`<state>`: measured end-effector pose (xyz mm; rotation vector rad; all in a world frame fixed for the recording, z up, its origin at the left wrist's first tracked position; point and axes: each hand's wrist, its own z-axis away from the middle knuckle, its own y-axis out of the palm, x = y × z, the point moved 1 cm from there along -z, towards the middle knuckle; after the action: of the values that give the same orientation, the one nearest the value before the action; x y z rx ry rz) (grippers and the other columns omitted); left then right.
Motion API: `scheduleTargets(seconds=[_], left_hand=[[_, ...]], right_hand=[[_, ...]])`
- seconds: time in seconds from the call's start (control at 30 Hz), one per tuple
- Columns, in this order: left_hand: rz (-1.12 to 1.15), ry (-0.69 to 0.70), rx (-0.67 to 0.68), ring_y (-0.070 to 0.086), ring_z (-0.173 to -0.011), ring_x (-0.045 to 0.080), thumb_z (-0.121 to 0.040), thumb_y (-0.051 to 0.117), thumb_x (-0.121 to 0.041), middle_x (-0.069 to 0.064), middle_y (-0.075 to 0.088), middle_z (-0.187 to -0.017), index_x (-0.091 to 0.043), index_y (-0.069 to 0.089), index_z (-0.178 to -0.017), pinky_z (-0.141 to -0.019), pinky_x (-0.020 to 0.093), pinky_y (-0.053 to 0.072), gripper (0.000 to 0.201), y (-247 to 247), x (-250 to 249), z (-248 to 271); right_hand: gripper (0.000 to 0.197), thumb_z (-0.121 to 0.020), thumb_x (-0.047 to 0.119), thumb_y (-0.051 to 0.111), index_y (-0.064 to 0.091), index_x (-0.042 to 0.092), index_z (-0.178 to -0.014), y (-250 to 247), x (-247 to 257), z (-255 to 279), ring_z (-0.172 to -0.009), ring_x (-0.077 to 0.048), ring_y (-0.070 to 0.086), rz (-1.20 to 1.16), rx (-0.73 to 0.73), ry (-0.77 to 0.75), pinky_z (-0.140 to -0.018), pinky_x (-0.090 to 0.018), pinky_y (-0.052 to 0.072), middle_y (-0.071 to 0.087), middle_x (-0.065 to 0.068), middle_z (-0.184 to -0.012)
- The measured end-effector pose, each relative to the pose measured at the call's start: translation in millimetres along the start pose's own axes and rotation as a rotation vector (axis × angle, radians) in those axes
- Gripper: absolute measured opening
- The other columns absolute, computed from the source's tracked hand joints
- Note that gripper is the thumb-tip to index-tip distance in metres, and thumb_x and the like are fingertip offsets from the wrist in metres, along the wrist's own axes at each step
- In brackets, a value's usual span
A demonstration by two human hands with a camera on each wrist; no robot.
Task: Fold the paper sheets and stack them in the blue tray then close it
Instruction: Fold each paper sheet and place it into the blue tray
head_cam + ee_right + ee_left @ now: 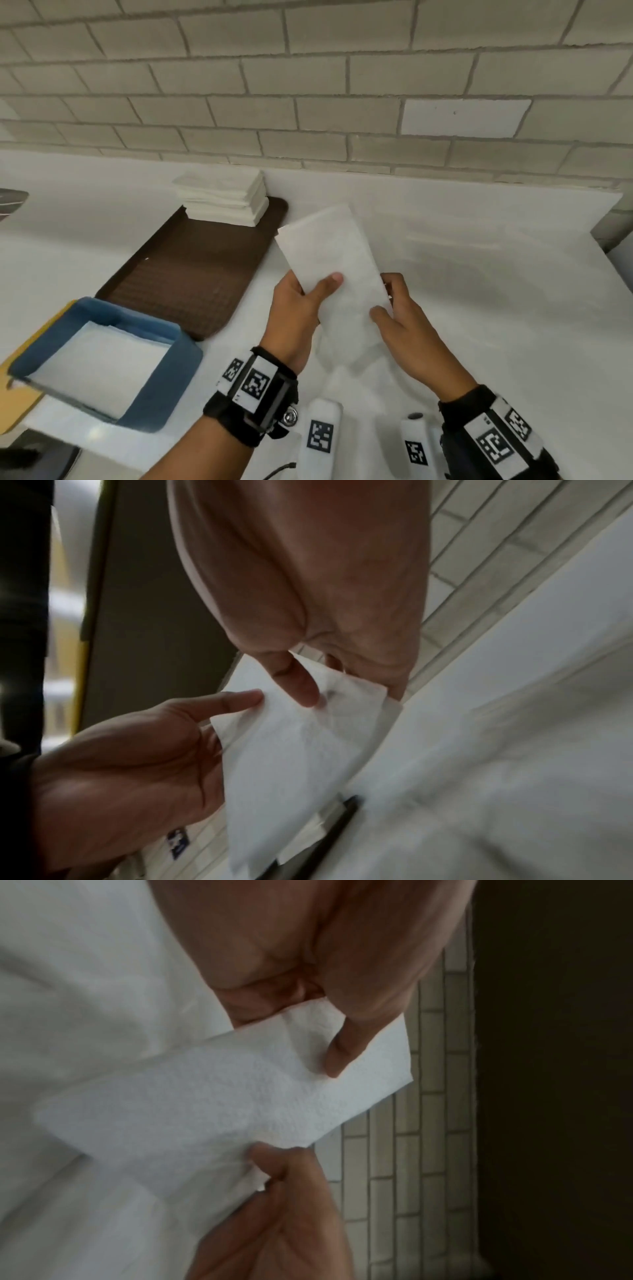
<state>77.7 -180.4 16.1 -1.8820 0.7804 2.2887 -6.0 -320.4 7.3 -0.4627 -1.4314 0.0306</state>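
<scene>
A white paper sheet [337, 260], folded into a long strip, is held above the white table in the middle of the head view. My left hand [301, 305] grips its left edge, thumb on top. My right hand [399, 308] pinches its lower right edge. The left wrist view shows the paper sheet [219, 1104] under my left thumb [346, 1053]. In the right wrist view, the paper sheet [294, 753] is pinched by my right hand [308, 680]. The blue tray [164, 387] stands open at the lower left with white folded paper [102, 366] inside.
A stack of unfolded white sheets [222, 198] lies on the far end of a brown tray [191, 274] left of the hands. A brick wall [308, 85] runs behind the table. A yellow board [20, 407] lies under the blue tray.
</scene>
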Motion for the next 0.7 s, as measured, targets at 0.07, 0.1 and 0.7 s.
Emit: scheduleTargets(seconds=[0.07,0.1,0.7], left_hand=[[0.019,0.033,-0.061,0.072,-0.110,0.030,-0.092,0.065,-0.006,0.011,0.075,-0.118,-0.006,0.065,-0.124,-0.092,0.045,0.058,0.031,-33,-23,7],[0.017,0.056,-0.105,0.071,-0.111,0.030,-0.091,0.066,-0.006,0.010,0.075,-0.119,-0.006,0.065,-0.124,-0.092,0.045,0.058,0.033,-55,-35,10],[-1.438,0.169,-0.244,0.056,-0.099,0.003,-0.078,0.082,-0.014,-0.008,0.053,-0.122,-0.029,0.051,-0.139,-0.089,0.022,0.051,0.070,-350,-111,59]], right_hand=[[0.021,-0.101,0.015,0.041,0.041,0.031,-0.114,30,22,-5,-0.088,-0.004,0.063,0.026,0.052,-0.066,-0.075,-0.029,0.055,0.062,0.012,-0.105],[0.020,-0.102,0.015,0.040,0.040,0.031,-0.114,48,32,-9,-0.090,-0.004,0.063,0.040,0.089,-0.100,-0.076,-0.028,0.054,0.061,0.013,-0.107],[0.038,-0.086,-0.005,0.054,0.046,0.013,-0.118,304,92,-47,-0.067,-0.010,0.041,0.833,0.555,-0.421,-0.048,-0.018,0.026,0.055,-0.006,-0.102]])
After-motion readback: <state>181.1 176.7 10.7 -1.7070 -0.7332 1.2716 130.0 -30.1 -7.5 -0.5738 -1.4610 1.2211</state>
